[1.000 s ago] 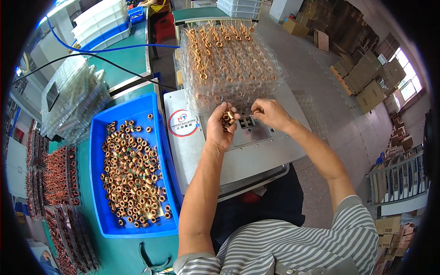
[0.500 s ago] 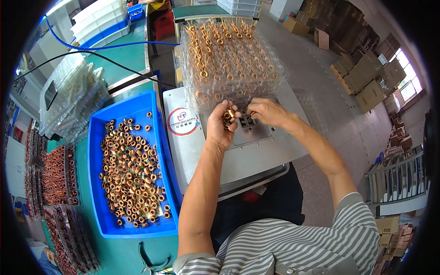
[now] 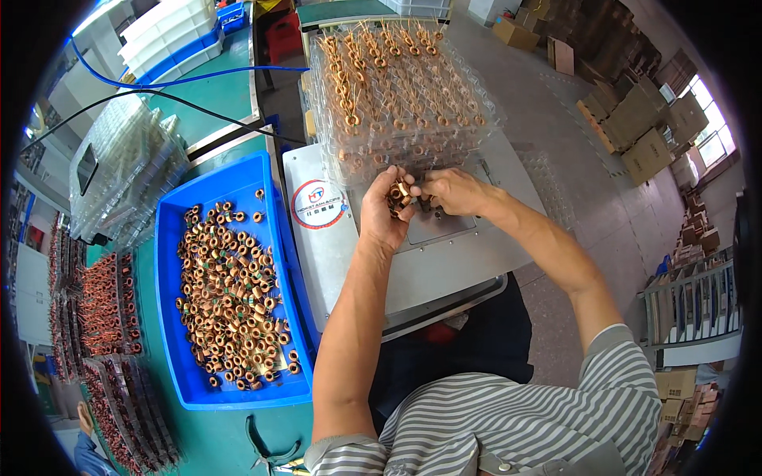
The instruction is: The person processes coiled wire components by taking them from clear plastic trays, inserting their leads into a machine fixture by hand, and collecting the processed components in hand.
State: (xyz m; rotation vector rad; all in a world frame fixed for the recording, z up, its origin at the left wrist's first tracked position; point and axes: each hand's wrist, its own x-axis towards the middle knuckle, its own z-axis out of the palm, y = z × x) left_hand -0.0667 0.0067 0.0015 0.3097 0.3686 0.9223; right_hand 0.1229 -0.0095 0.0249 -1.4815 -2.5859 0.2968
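Observation:
In my left hand (image 3: pixel 381 216), several copper-wound ring coils (image 3: pixel 398 193) are cupped, with the fingers curled round them. My right hand (image 3: pixel 456 193) is closed in a pinch, its fingertips right beside those coils; what they hold is hidden. Both hands are above a metal machine top (image 3: pixel 444 258), where a dark fixture (image 3: pixel 429 214) lies partly covered by my right hand. To the left, many similar loose coils (image 3: pixel 238 293) fill much of a blue tray (image 3: pixel 230 176).
Just beyond my hands stands a stack of clear plastic trays (image 3: pixel 413 131) with upright coils on top. Pliers (image 3: pixel 266 451) lie on the green table near the blue tray. Racks of red-wired parts (image 3: pixel 109 305) stand far left, near another person's hand (image 3: pixel 85 416).
My right hand has moved left from over the fixture to the coils in my left hand. The left hand keeps its hold. The view has shifted slightly.

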